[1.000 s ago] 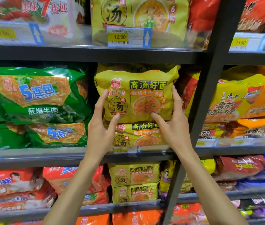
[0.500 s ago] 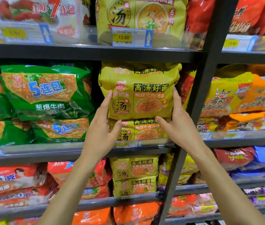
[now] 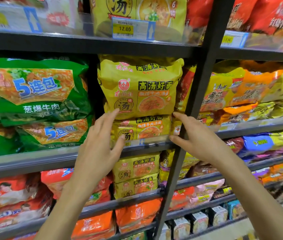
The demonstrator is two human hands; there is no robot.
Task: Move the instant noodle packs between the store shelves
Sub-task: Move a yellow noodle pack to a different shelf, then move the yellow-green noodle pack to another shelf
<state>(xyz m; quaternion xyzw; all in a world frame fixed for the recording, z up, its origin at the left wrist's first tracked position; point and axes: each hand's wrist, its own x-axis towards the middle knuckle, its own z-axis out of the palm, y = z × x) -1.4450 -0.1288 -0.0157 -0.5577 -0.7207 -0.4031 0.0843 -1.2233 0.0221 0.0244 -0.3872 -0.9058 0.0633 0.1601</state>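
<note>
The yellow noodle multipack (image 3: 139,89) sits on the middle shelf (image 3: 33,163), stacked on a second yellow pack (image 3: 142,130) of the same brand, with green multipacks (image 3: 33,90) to its left and the dark shelf upright (image 3: 196,94) just to its right. From where I'm driving, both hands are spread and holding nothing: my left hand (image 3: 101,146) hangs in front of the lower pack's left end, its fingertips reaching up near the bottom left corner of the upper pack, and my right hand (image 3: 196,139) is spread in front of the upright, fingertips near the lower pack's right end. I can't tell whether any fingertip actually touches the wrapping.

I'd judge the top pack to be light for its bulk, a soft film bag puffed over several stiff noodle blocks. The film looks glossy, so I expect it to slide under a flat palm, and it will crinkle and give before the blocks resist. The noodles inside would likely crack under a hard squeeze. The best hold, I think, is one hand on each short end, fingers wrapped behind and thumbs in front, pressing on the blocks rather than the loose crimped seam. The fit under the shelf above looks snug, and the upright crowds my right side, so that hand has less room to get around the end.
</note>
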